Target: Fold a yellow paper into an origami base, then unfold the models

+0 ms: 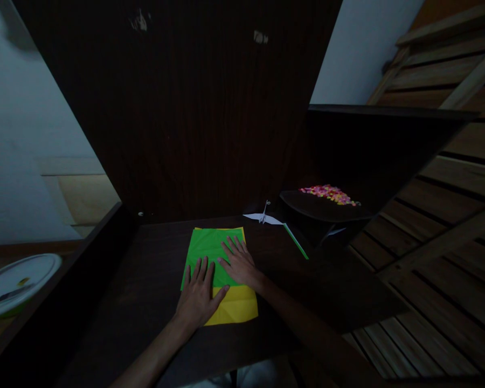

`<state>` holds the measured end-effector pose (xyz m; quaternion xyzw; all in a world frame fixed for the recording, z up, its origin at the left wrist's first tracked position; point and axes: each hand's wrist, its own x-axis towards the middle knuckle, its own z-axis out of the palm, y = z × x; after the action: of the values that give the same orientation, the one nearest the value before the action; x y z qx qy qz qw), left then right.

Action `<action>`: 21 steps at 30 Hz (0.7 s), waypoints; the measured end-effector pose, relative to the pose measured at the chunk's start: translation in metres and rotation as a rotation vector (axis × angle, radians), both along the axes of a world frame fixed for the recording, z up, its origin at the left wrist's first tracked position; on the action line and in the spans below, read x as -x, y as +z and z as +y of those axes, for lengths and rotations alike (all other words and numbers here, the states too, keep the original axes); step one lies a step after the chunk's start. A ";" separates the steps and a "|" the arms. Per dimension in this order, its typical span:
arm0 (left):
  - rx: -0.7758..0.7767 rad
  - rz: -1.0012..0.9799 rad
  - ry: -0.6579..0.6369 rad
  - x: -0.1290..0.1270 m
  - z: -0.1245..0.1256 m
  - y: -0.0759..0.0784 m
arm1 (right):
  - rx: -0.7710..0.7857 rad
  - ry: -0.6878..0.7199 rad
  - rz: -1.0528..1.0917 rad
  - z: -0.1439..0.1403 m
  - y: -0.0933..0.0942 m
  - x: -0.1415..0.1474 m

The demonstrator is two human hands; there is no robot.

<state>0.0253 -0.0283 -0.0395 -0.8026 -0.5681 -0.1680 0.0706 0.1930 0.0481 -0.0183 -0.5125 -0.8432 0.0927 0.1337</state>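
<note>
Left grip point(198, 297): your fingers lie spread on the green sheet point(209, 247), grasping nothing.
Right grip point(241, 265): likewise spread, empty.
Yellow sheet point(236, 308): beneath both.

head view | text — none legible | white lid point(34, 274) — dark mark point(10, 295) and yellow mark point(23, 282), too small to read

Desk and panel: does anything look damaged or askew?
Two pale patches high on the dark panel look chipped or torn, breaking its otherwise dark surface. Below, the green sheet doesn't fully cover the yellow one, though that may be deliberate.
</note>
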 end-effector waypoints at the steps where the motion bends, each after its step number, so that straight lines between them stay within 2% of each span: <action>1: 0.001 0.006 -0.004 0.000 0.000 0.001 | 0.000 -0.005 -0.004 0.001 0.000 -0.001; 8: 0.010 0.011 -0.025 0.001 0.002 0.002 | -0.009 -0.024 -0.032 0.007 0.004 -0.001; 14: 0.002 0.001 -0.112 0.002 0.003 0.002 | -0.027 0.000 -0.026 0.005 0.007 0.004; 18: 0.009 -0.002 -0.103 0.004 0.005 0.002 | -0.031 0.021 -0.005 0.002 0.010 0.006; 21: 0.013 -0.008 -0.048 0.011 0.010 0.000 | -0.042 0.047 0.016 0.000 0.013 0.007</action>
<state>0.0143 -0.0180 -0.0391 -0.8157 -0.5501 -0.1690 0.0594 0.1860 0.0477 -0.0052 -0.4886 -0.8557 0.0821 0.1490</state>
